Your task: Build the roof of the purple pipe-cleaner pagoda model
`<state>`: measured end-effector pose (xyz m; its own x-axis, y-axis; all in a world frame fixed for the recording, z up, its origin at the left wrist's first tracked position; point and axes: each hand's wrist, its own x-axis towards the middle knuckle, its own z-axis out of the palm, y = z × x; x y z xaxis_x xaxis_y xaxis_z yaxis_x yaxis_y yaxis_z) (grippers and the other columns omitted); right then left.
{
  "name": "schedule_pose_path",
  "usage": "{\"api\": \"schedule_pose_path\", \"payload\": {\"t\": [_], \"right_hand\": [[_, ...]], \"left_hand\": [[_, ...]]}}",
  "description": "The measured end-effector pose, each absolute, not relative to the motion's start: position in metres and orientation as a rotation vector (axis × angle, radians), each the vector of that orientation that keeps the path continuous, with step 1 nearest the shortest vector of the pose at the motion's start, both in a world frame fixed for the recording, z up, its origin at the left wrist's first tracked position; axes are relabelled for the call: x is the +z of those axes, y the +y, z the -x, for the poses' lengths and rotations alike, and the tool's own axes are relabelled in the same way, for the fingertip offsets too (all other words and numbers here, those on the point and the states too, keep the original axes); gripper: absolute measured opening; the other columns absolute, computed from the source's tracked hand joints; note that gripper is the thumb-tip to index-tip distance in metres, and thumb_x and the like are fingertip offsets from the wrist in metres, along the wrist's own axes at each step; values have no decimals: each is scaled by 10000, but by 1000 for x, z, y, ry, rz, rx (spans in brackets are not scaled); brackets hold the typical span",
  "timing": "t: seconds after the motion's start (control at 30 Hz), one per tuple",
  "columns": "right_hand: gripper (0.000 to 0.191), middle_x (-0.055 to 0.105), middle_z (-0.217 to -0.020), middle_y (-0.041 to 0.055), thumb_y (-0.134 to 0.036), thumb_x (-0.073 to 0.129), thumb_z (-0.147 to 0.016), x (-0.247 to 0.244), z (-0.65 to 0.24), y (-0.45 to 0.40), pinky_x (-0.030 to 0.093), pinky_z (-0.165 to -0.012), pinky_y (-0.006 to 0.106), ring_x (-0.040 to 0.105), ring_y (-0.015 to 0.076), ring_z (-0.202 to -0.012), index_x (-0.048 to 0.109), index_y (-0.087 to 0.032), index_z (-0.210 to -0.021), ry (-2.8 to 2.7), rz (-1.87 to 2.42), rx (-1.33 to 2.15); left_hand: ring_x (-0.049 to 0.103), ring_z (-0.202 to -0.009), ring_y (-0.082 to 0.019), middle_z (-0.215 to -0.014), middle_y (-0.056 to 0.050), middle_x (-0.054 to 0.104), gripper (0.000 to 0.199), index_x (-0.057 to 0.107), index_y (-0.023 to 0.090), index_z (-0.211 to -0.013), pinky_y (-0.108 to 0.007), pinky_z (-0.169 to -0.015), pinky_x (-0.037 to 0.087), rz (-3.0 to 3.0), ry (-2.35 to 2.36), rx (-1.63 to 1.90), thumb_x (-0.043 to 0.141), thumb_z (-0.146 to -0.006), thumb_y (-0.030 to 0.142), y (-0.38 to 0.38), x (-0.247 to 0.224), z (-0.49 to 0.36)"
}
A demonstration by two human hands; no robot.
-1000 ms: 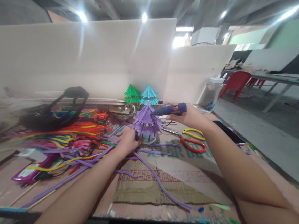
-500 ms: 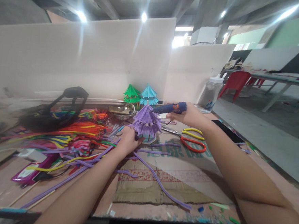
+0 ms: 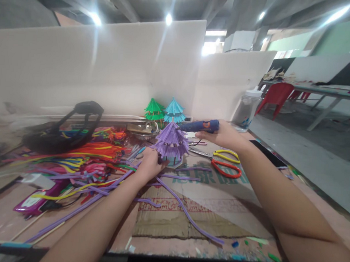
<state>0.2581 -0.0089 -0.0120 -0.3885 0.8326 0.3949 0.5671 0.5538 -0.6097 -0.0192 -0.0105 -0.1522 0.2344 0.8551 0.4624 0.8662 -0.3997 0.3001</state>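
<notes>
Gripping the purple tiered pipe-cleaner pagoda [image 3: 172,142] at its base, left hand [image 3: 149,165] fingers closed; right hand [image 3: 227,135] clasps the blue glue gun [image 3: 199,126] at its top.

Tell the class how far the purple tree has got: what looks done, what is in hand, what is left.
Done: the purple tree has full fringed tiers; green and blue trees stand finished behind. In hand: the left hand steadies its base while the right hand aims the glue gun at its top. Left: probably only the tip; loose purple stems lie unused.
</notes>
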Motion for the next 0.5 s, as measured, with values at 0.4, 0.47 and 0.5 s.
{"api": "schedule_pose_path", "payload": {"t": [0.4, 0.47, 0.5], "right_hand": [[467, 685, -785, 30, -523, 694, -768, -8, -257, -13, 455, -639, 310, 591, 176, -695, 703, -187, -1093, -2171, 1093, 514], [474, 678, -783, 32, -515, 695, -767, -8, -257, -14, 450, -631, 306, 587, 170, -683, 692, -178, -1100, -2172, 1090, 520], [477, 678, -790, 35, -514, 694, -768, -8, -257, -14, 449, -629, 304, 588, 168, -681, 685, -176, -1105, -2173, 1084, 530]], "left_hand": [[599, -865, -262, -846, -62, 604, 235, 508, 196, -886, -393, -769, 483, 2486, -1684, -905, 632, -790, 371, -8, -157, 22], [601, -875, -263, -851, -62, 603, 232, 509, 197, -887, -391, -772, 484, 2482, -1681, -892, 632, -792, 369, -7, -157, 22], [601, -879, -265, -854, -63, 602, 230, 510, 197, -883, -391, -771, 483, 2474, -1682, -886, 631, -793, 372, -8, -157, 22]]}}
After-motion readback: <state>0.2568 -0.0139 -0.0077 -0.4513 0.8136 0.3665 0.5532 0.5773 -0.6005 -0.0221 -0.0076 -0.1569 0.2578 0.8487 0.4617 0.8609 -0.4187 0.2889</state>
